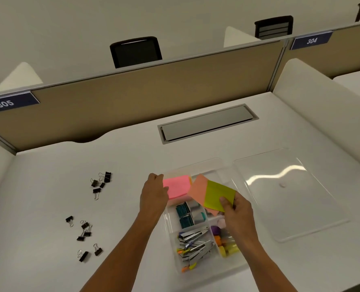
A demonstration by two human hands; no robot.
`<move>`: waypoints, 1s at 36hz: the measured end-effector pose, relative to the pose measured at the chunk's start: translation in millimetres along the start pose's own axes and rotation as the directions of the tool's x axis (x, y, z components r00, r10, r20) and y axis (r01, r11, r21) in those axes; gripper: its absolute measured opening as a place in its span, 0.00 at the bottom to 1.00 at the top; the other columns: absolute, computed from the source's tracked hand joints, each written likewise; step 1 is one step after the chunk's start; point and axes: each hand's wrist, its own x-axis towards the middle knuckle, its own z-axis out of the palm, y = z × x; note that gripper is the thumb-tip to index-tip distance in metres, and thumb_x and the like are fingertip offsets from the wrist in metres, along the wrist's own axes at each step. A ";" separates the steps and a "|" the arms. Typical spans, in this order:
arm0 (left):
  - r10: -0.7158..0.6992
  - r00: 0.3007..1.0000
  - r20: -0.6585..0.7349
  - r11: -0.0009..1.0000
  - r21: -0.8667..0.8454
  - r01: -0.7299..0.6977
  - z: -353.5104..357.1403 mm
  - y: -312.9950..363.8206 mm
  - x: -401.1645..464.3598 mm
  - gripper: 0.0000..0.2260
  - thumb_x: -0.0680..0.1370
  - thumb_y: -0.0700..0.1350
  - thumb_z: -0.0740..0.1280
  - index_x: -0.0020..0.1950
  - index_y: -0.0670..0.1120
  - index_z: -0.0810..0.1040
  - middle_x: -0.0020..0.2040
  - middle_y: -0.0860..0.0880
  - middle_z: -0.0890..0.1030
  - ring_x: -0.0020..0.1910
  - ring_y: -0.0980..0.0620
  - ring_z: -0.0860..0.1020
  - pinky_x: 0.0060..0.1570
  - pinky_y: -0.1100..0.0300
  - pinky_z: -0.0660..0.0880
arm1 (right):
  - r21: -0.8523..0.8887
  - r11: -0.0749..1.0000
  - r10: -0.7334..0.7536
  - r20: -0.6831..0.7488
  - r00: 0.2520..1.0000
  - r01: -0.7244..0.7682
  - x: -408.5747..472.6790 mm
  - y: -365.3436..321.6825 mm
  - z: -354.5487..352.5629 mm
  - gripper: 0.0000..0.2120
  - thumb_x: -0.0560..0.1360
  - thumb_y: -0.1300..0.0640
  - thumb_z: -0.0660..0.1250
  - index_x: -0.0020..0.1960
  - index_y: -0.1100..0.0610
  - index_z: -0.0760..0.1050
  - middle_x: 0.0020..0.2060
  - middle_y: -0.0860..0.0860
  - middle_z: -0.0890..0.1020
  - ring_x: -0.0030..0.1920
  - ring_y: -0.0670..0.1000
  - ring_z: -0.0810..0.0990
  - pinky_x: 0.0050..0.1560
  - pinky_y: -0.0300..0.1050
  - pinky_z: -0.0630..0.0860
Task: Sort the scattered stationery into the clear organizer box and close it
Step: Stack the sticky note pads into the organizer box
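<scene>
A white tabletop point(48, 186) in a partitioned study carrel is carrying the work, with a clear box point(198, 268) sitting open at 6 o'clock and its lid point(290, 197) lying flat just beside it at 3 o'clock. The left hand point(153, 197) is pinching a pink pad point(176, 186) by its left edge, holding it over the box's far-left compartment. The right hand point(237, 209) is gripping a green pad point(218, 193) and an orange pad point(198, 187) together, fanned toward 11 o'clock over the box's middle. Both grips are closed on paper. The pink pad is lying at 9 o'clock of the other two, nearly touching, so the left hand is probably nearer the drop. Binder clips point(84, 232) are lying scattered well apart at 9 o'clock, nearer the left hand, not yet sorted.
</scene>
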 end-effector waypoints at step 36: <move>-0.408 0.852 -0.328 0.897 -0.320 0.306 -30.9 -98.9 -121.7 0.08 0.77 0.47 0.68 0.56 0.52 0.79 0.53 0.57 0.73 0.35 0.56 0.77 0.35 0.62 0.71 | -0.566 0.776 0.004 0.448 0.894 0.280 81.7 -51.6 108.0 0.27 0.76 0.63 0.66 0.73 0.55 0.64 0.56 0.58 0.79 0.53 0.58 0.79 0.51 0.50 0.77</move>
